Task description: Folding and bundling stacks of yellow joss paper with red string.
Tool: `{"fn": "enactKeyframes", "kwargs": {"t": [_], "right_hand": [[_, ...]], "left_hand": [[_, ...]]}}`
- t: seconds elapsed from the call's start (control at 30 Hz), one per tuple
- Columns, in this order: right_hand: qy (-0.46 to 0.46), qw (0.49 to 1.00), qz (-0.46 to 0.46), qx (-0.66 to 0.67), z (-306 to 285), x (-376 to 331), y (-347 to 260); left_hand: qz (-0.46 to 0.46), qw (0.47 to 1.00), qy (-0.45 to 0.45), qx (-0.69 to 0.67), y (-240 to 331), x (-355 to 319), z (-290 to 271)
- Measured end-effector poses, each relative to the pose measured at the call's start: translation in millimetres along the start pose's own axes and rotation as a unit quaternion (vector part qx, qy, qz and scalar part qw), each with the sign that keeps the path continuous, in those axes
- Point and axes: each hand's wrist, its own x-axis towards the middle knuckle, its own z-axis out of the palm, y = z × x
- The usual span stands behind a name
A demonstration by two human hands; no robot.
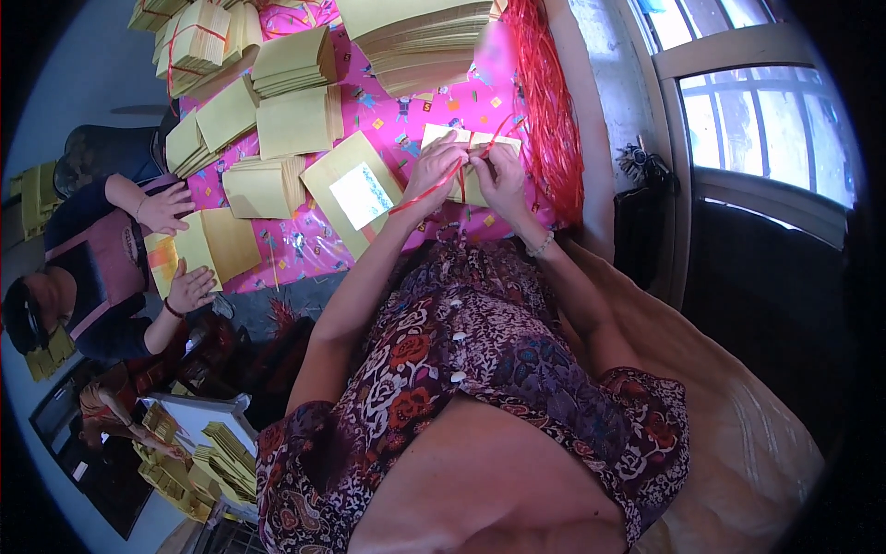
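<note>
In front of me on the pink patterned table cover lies a bundle of yellow paper (472, 190), with red ribbon (434, 191) running round and across it. My left hand (437, 170) rests on the bundle's left part, fingers closed on the ribbon, a loose end trailing below it. My right hand (499, 175) pinches the ribbon near the middle, thumb and forefinger together, close to the left fingertips. Just left of my left forearm lies a flat yellow sheet (334, 175) with a white printed label (361, 197) on it.
Several yellow paper stacks (300, 120) cover the table's left side, with a large stack (420, 46) at the back. Long red ribbons (544, 111) hang along the right edge by the wall. At left a co-worker (101, 249) holds both hands over yellow paper (221, 245). Another person (111, 406) is farther off.
</note>
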Motion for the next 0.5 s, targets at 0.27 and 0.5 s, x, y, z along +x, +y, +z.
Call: {"fn": "enactKeyframes", "kwargs": {"t": [0.27, 0.5], "right_hand": [[0.005, 1.0, 0.022, -0.002, -8, -10, 2], [0.049, 0.995, -0.075, -0.045, -14, -26, -8]], "left_hand": [[-0.034, 0.999, 0.022, -0.034, 4, -2, 9], [-0.08, 0.996, 0.044, 0.013, 8, -4, 15]]}}
